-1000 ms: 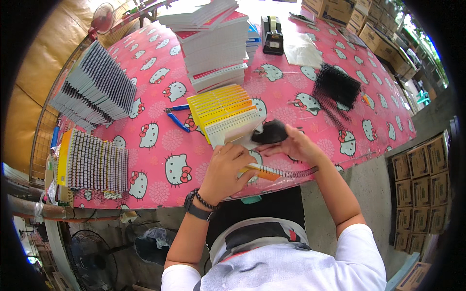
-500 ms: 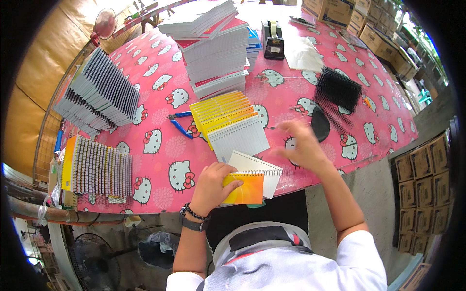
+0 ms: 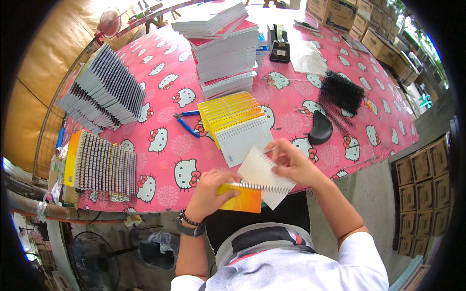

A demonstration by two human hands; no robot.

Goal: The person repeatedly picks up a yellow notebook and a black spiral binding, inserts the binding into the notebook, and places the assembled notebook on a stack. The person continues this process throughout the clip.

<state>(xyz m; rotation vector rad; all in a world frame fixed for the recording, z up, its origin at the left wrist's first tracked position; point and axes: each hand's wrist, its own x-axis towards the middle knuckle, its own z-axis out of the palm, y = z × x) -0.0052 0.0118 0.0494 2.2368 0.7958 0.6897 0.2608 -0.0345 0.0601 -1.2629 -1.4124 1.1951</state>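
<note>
My left hand [image 3: 211, 191] is closed on a small yellow-orange notebook [image 3: 245, 202] at the table's near edge, its thumb across the cover. A wire spiral coil [image 3: 264, 187] runs along the notebook's upper edge and sticks out past its right corner. White punched sheets [image 3: 257, 167] fan out behind and to the right of the coil. My right hand [image 3: 291, 162] has its fingers curled at the sheets' punched edge, seemingly pinching it. Just beyond lies a row of overlapping yellow-covered, punched notebook blocks [image 3: 233, 116], with blue-handled cutters [image 3: 188, 123] on their left.
Tall stacks of white-paged books [image 3: 225, 60] stand behind. Coil-bound notebooks [image 3: 104, 162] and a black-bound stack [image 3: 107, 87] fill the left. On the right are black coils [image 3: 342, 92], a black rounded object [image 3: 320, 128] and a tape dispenser [image 3: 279, 46]. Cartons [image 3: 422, 189] stand beyond the table.
My right hand has come down and left to the white sheets' punched edge. The notebook in my left hand has tilted and moved slightly nearer me, and the sheets have swung away from it.
</note>
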